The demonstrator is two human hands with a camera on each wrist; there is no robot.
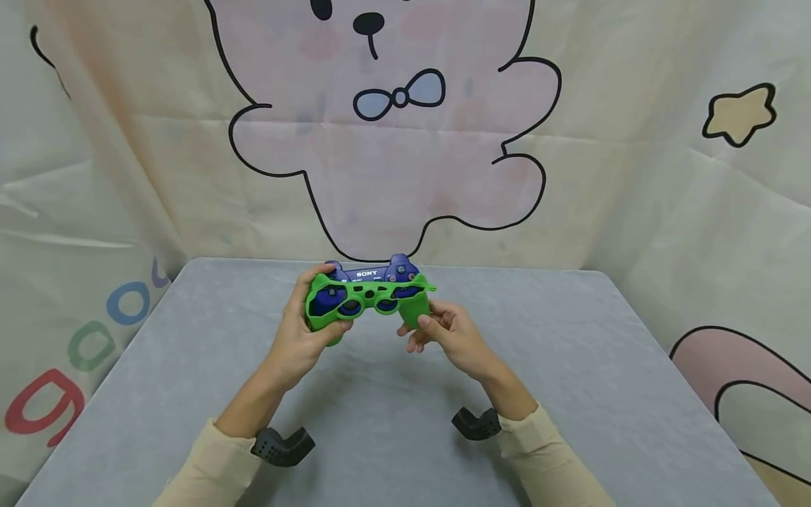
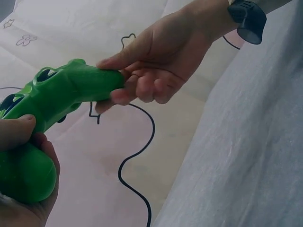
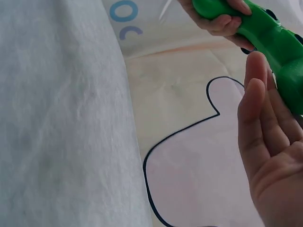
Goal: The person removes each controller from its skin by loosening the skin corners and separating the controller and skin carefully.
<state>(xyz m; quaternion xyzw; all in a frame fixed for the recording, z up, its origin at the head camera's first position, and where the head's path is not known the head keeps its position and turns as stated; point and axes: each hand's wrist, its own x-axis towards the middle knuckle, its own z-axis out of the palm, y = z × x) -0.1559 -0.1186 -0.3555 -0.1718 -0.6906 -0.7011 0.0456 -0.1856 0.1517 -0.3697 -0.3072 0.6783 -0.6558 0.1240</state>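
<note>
Above the table, a blue Sony game controller (image 1: 366, 273) sits partly inside a green controller cover (image 1: 415, 310). Its top strip with the logo is bare, and blue shows through the cover's openings. My left hand (image 1: 300, 345) grips the left side, thumb over the front and fingers at the far edge. At the right handle, my right hand (image 1: 459, 341) pinches the cover; in the left wrist view, its thumb lies on top of the green handle (image 2: 97, 84) with fingers beneath. A loose edge of the cover juts out at the upper right.
A grey cloth-covered table (image 1: 380, 436) lies below both hands. Behind it hangs a curtain (image 1: 602, 176) printed with a cartoon figure, touching the table's back edge. Dark wrist-worn devices (image 1: 285, 447) stick out by both sleeves.
</note>
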